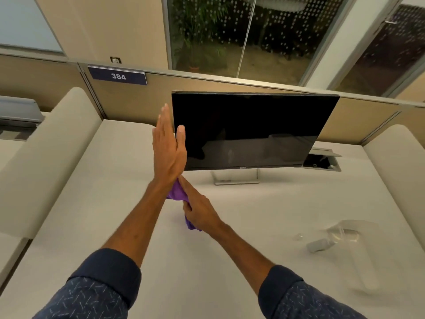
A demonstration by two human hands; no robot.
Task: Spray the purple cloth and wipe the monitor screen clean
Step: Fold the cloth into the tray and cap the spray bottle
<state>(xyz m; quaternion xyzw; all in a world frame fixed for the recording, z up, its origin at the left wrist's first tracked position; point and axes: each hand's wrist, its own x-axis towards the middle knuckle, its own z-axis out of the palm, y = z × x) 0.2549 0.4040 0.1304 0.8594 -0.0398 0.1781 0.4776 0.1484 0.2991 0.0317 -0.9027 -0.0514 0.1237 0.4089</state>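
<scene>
A black monitor (248,130) stands on a silver stand on the white desk (119,203), its screen dark. My left hand (167,148) is raised flat at the monitor's left edge, fingers straight behind it and thumb on the screen's front. My right hand (197,206) is below it, fingers closed around a crumpled purple cloth (177,193) just above the desk. A clear spray bottle (333,238) with a grey head lies on its side at the right, away from both hands.
Beige padded dividers (46,162) flank the desk on both sides. A tan partition with a "384" sign (118,76) runs behind the monitor. An open cable hatch (322,161) sits in the desk at the monitor's lower right.
</scene>
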